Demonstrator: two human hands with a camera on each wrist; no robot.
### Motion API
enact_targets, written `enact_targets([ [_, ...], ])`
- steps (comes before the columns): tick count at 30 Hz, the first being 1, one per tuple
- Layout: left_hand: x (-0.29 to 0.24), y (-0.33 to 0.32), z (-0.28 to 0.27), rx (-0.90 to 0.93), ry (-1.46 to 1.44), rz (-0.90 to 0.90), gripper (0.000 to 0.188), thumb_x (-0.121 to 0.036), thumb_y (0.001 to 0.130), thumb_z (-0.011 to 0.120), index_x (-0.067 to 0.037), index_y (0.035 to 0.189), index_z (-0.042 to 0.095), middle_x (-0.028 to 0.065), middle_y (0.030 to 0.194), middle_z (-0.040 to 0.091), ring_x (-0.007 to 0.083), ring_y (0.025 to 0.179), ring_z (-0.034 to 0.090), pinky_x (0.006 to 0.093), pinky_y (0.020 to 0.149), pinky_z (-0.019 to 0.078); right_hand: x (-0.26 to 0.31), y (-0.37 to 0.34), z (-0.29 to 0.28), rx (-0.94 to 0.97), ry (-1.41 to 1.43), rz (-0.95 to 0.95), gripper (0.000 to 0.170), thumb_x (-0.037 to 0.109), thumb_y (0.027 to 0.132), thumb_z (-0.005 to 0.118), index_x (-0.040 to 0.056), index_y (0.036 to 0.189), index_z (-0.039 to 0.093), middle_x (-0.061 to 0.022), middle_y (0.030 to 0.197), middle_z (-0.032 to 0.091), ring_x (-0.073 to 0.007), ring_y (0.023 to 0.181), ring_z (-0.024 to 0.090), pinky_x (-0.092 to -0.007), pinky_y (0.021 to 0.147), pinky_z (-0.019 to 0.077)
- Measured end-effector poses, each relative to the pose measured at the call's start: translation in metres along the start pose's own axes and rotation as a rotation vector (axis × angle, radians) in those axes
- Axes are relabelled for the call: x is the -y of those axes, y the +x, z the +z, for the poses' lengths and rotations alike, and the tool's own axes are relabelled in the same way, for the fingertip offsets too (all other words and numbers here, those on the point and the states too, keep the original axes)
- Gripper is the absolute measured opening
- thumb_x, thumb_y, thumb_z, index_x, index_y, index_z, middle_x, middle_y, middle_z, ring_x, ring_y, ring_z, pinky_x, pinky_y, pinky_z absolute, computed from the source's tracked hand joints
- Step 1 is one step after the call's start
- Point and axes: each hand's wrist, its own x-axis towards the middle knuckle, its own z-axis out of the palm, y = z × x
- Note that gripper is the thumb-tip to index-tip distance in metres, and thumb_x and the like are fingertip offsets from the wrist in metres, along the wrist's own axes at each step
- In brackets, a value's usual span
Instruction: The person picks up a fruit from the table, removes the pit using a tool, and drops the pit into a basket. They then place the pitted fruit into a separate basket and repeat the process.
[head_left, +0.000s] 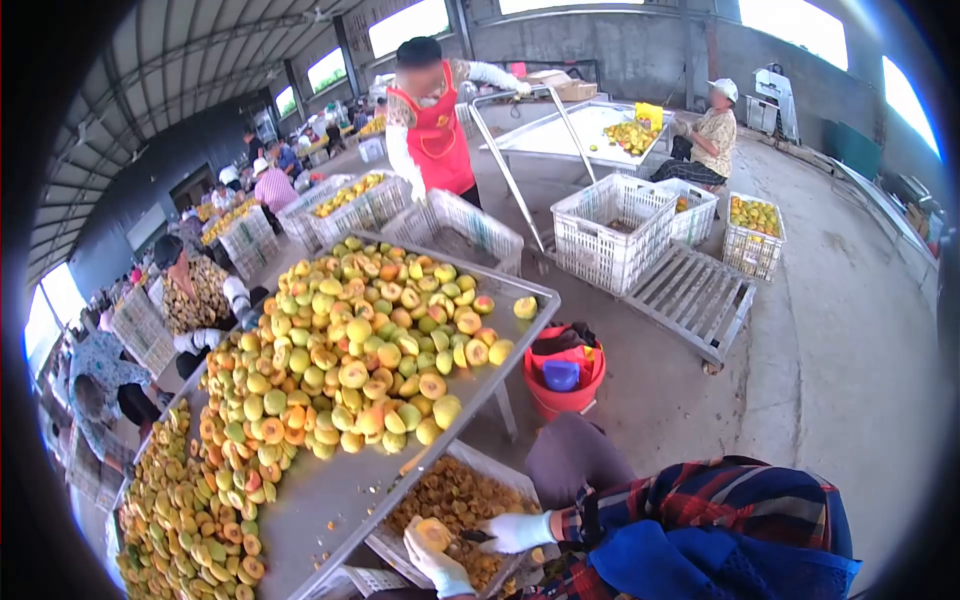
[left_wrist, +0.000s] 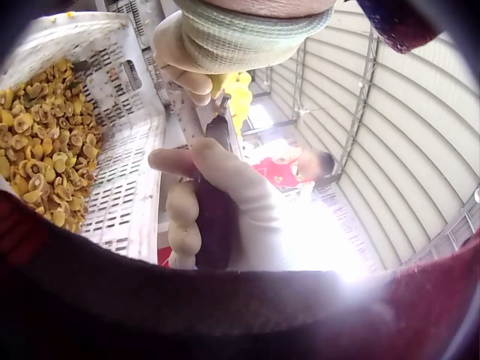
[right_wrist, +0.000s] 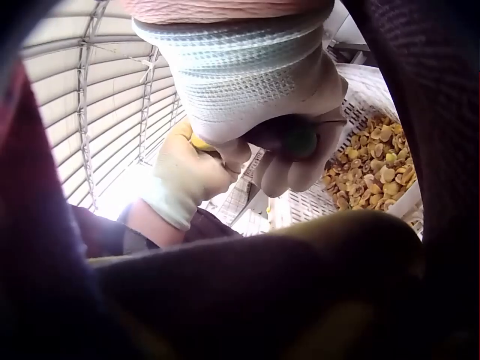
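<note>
My gloved left hand [head_left: 436, 566] grips a yellow peach half [head_left: 432, 534] above a crate. Close on its right, my gloved right hand [head_left: 516, 533] holds a dark-handled pitting tool [head_left: 476, 537]. In the left wrist view the right hand's fingers [left_wrist: 184, 217] wrap the handle [left_wrist: 216, 214], and its slim metal tip [left_wrist: 225, 103] points at the fruit in the left hand [left_wrist: 174, 54]. The right wrist view shows the handle's rounded end [right_wrist: 300, 141] under the right hand [right_wrist: 247, 90]; the left hand [right_wrist: 180, 176] mostly hides the peach there.
Below the hands, a white crate [left_wrist: 124, 187] holds brownish pits and scraps [left_wrist: 52, 142]. A metal table [head_left: 345, 490] bears a large heap of peaches [head_left: 340, 350], many halved. A red bucket [head_left: 565, 395] stands by its corner. Beyond are stacked crates [head_left: 610, 235], a slatted trolley [head_left: 690, 300] and other people.
</note>
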Motion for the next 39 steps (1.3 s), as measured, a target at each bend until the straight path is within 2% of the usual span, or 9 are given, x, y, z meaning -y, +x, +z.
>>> enact_targets([
  [5, 0.018, 0.0, 0.001, 0.109, 0.109, 0.173, 0.041, -0.037, 0.098, 0.043, -0.001, 0.109, 0.06, 0.0082, 0.094, 0.059, 0.0183, 0.09, 0.057, 0.0306, 0.086, 0.0456, 0.016, -0.008, -0.015, 0.016, 0.075, 0.069, 0.046, 0.041, 0.091, 0.057, 0.0003, 0.114, 0.055, -0.0255, 0.093, 0.065, -0.0422, 0.087, 0.063, -0.0491, 0.072, 0.0473],
  [12, 0.016, -0.003, 0.005, 0.171, 0.014, 0.007, 0.043, -0.036, 0.099, 0.042, -0.002, 0.12, 0.057, 0.0112, 0.108, 0.059, 0.0207, 0.096, 0.058, 0.0328, 0.088, 0.0464, 0.011, -0.008, -0.013, 0.031, 0.059, 0.075, 0.043, 0.038, 0.092, 0.059, 0.0013, 0.113, 0.056, -0.0242, 0.089, 0.065, -0.0401, 0.081, 0.063, -0.046, 0.069, 0.0473],
  [15, 0.013, -0.004, 0.011, 0.171, -0.011, 0.1, 0.026, -0.028, 0.096, 0.051, -0.006, 0.09, 0.064, 0.0017, 0.076, 0.055, 0.0116, 0.065, 0.046, 0.027, 0.059, 0.0386, 0.006, -0.003, -0.005, -0.018, 0.071, 0.002, 0.044, 0.038, 0.092, 0.059, -0.0003, 0.113, 0.055, -0.0241, 0.089, 0.065, -0.0394, 0.081, 0.063, -0.0457, 0.068, 0.047],
  [22, -0.003, -0.012, 0.019, 0.165, -0.047, 0.005, 0.028, -0.023, 0.095, 0.051, -0.001, 0.11, 0.06, 0.0006, 0.075, 0.053, 0.011, 0.067, 0.047, 0.0245, 0.062, 0.0385, 0.016, -0.01, -0.014, -0.019, 0.083, 0.041, 0.045, 0.04, 0.092, 0.058, -0.0008, 0.111, 0.055, -0.0233, 0.089, 0.065, -0.0397, 0.082, 0.062, -0.0458, 0.07, 0.0471],
  [27, 0.024, -0.001, 0.004, 0.261, -0.015, 0.258, 0.037, -0.023, 0.098, 0.046, 0.001, 0.126, 0.052, 0.0068, 0.091, 0.064, 0.016, 0.08, 0.057, 0.0283, 0.079, 0.0453, 0.007, -0.004, -0.008, -0.013, 0.077, 0.052, 0.043, 0.038, 0.091, 0.057, -0.001, 0.108, 0.056, -0.0247, 0.091, 0.065, -0.0424, 0.084, 0.062, -0.0473, 0.072, 0.0472],
  [31, 0.032, 0.009, -0.001, 0.189, -0.181, 0.043, 0.038, -0.026, 0.099, 0.046, -0.004, 0.129, 0.053, 0.0098, 0.108, 0.065, 0.0219, 0.096, 0.059, 0.0349, 0.091, 0.0451, 0.014, -0.01, -0.011, -0.1, 0.144, 0.058, 0.042, 0.037, 0.09, 0.059, -0.0014, 0.107, 0.056, -0.0259, 0.087, 0.064, -0.0437, 0.082, 0.062, -0.0491, 0.07, 0.0467],
  [34, 0.056, 0.033, -0.018, 0.242, 0.015, 0.253, 0.042, -0.028, 0.098, 0.051, -0.011, 0.137, 0.05, 0.0056, 0.104, 0.063, 0.0195, 0.085, 0.058, 0.0334, 0.08, 0.0493, 0.007, -0.007, -0.004, -0.119, 0.145, 0.025, 0.041, 0.036, 0.09, 0.059, -0.0011, 0.107, 0.056, -0.0262, 0.085, 0.064, -0.0437, 0.08, 0.062, -0.0495, 0.068, 0.0463],
  [36, 0.023, 0.006, -0.005, 0.231, 0.016, 0.154, 0.046, -0.035, 0.097, 0.043, -0.004, 0.131, 0.053, 0.013, 0.12, 0.057, 0.0231, 0.107, 0.056, 0.0337, 0.096, 0.0434, 0.007, -0.006, -0.003, -0.154, 0.161, 0.002, 0.039, 0.035, 0.09, 0.06, -0.0012, 0.104, 0.056, -0.026, 0.083, 0.063, -0.0427, 0.078, 0.062, -0.0482, 0.066, 0.0459],
  [39, 0.022, 0.003, 0.001, 0.205, 0.076, 0.156, 0.046, -0.035, 0.099, 0.04, -0.001, 0.128, 0.053, 0.013, 0.119, 0.055, 0.022, 0.107, 0.054, 0.0334, 0.095, 0.0428, 0.003, -0.004, -0.001, -0.215, 0.168, 0.025, 0.039, 0.035, 0.088, 0.061, -0.0022, 0.099, 0.058, -0.0266, 0.078, 0.063, -0.0418, 0.075, 0.063, -0.048, 0.063, 0.0466],
])
